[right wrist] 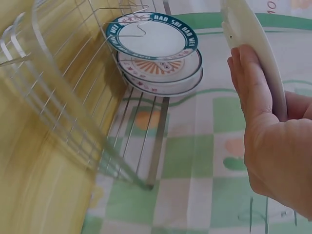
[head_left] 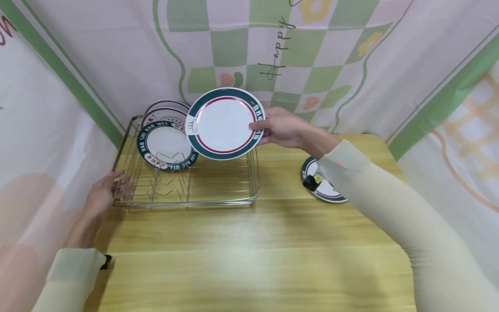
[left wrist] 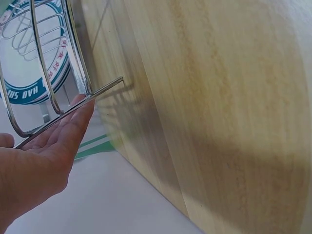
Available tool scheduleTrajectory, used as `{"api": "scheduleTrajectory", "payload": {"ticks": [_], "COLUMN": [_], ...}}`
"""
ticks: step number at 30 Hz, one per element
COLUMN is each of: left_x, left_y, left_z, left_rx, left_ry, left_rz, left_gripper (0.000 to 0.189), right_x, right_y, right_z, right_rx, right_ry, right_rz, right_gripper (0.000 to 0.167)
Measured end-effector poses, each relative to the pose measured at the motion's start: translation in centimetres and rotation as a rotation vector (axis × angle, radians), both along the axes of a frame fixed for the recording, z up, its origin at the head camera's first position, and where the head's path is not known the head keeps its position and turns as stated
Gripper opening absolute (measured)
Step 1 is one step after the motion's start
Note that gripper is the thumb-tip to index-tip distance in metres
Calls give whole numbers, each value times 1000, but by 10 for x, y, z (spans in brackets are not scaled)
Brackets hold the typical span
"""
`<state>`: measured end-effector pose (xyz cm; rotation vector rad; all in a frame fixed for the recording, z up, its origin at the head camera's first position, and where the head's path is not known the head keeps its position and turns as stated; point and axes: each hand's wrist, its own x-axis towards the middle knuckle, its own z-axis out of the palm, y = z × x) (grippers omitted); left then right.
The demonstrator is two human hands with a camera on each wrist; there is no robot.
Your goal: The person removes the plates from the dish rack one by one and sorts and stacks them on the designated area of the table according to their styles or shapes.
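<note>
Left fingers (left wrist: pixel 73 127) straight, right fingers (right wrist: pixel 254 83) pinched

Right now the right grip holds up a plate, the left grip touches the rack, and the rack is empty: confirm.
The rack is not empty: the head view shows three plates in it. The right grip does hold up a plate, and the left grip touches the rack.

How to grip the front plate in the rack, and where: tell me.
Probably best pinched by its upper rim, from above: the front plate leans back, face up, that rim rising free while the wire rack crosses its lower part.
</note>
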<state>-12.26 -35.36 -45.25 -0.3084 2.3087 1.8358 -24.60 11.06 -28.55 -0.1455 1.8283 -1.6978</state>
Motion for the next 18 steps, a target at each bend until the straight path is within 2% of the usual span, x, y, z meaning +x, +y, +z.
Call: {"api": "scheduleTrajectory", "payload": {"ticks": [9, 12, 18], "left_x": [5, 6, 8], "left_y": [-4, -5, -6], "left_z": [4, 3, 2], "left_rx": [-35, -54, -90], "left_ry": [-6, -10, -3], "left_rz": [6, 15, 22], "left_gripper": [76, 77, 75], "right_x": [20, 28, 42], "right_y": [63, 81, 116], "right_z": [8, 11, 3], "right_rx": [26, 25, 33], "right_ry": [1, -20, -64], "right_rz": [-5, -19, -41], "right_gripper": [51, 49, 50]}}
